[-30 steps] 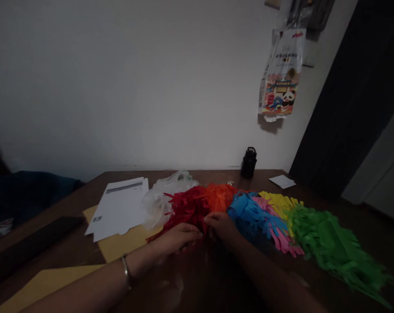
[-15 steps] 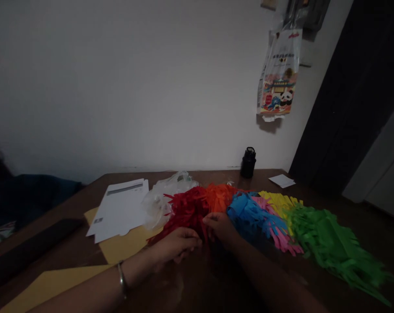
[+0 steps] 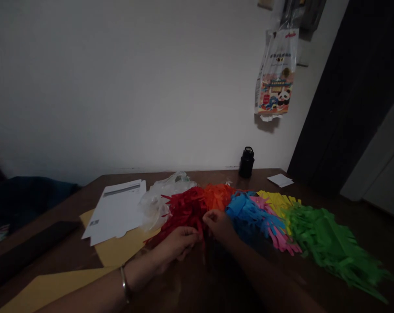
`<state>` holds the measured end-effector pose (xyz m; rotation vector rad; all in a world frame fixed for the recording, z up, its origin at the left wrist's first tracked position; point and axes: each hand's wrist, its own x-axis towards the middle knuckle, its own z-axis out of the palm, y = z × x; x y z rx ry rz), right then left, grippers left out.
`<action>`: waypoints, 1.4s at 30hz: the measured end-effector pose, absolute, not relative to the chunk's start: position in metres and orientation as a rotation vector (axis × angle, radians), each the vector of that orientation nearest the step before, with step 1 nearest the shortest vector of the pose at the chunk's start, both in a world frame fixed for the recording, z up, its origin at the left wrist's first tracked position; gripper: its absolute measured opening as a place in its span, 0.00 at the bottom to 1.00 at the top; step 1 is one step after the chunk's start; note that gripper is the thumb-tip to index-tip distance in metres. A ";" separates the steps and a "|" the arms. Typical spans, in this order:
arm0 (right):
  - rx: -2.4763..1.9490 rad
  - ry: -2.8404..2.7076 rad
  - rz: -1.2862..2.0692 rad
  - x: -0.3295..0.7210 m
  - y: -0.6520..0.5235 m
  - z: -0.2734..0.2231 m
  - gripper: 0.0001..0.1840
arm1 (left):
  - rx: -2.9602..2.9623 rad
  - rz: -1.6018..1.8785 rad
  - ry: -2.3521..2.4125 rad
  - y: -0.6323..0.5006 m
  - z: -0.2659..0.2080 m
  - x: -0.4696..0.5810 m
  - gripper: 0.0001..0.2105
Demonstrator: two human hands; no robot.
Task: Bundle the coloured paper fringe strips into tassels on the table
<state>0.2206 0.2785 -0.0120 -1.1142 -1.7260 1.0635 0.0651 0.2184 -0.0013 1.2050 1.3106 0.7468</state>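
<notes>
Home-like room, brown table (image 3: pixel 218 175) against plain wall (image 3: pixel 134 87), printed bag (image 3: pixel 276 74) hanging

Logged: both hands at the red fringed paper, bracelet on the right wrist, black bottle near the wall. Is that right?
Wrong side: the head view shows the bracelet on the left wrist. The left hand and right hand are at the red fringed paper, and the black bottle stands near the wall.

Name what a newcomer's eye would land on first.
Probably the bright green fringe on the right of the dark table, then the red fringe mid-table, with the left hand and right hand at its near edge. A panda-printed bag hangs on the wall, upper right.
</notes>
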 end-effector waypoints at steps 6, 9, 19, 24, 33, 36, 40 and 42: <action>-0.862 -2.089 0.679 0.230 0.257 0.012 0.05 | 1.166 0.900 1.326 0.221 0.000 0.055 0.17; -0.800 -2.382 0.321 0.229 0.248 0.011 0.07 | 1.148 0.942 1.310 0.220 0.003 0.053 0.17; -0.902 -2.291 0.344 0.224 0.255 -0.004 0.06 | 1.176 0.999 1.253 0.228 -0.008 0.049 0.16; -0.904 -2.261 0.405 0.223 0.258 -0.007 0.07 | 1.211 0.987 1.290 0.231 -0.011 0.048 0.15; -0.931 -2.250 0.411 0.224 0.255 -0.009 0.06 | 1.286 0.958 1.375 0.230 -0.008 0.048 0.13; -0.948 -2.252 0.400 0.223 0.255 -0.010 0.05 | 1.314 0.949 1.396 0.230 -0.007 0.048 0.13; -0.960 -2.254 0.392 0.222 0.255 -0.011 0.03 | 1.373 0.932 1.420 0.229 -0.006 0.050 0.14; -0.957 -2.254 0.400 0.221 0.255 -0.010 0.03 | 1.420 0.915 1.436 0.230 -0.005 0.050 0.14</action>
